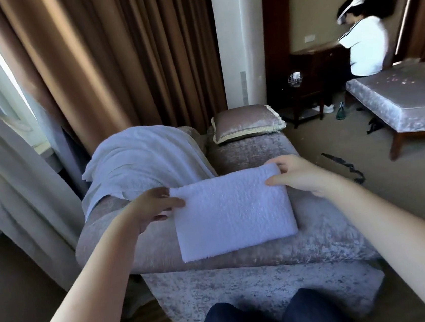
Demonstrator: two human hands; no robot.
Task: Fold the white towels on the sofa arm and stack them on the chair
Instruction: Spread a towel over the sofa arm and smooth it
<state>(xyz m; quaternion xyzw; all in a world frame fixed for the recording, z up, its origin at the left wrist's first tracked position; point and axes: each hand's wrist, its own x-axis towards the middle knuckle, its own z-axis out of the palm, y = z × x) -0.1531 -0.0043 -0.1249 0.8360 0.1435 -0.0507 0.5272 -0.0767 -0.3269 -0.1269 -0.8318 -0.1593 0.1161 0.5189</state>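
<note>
Beyond my knees (313, 312), the folded white towel (233, 214) lies on the sofa arm (320, 236), my left hand (155, 207) and right hand (297, 175) each holding a far corner in a pinching grip, so an uneven lift could, I judge, let its layers slide apart.

Folded white towel (232, 213) on sofa arm (321, 238), pinched by both hands.

folded towel (233, 211): white rectangle, flat on sofa arm (320, 233) | unfolded towels (139, 158): white, draped over sofa just behind
</note>
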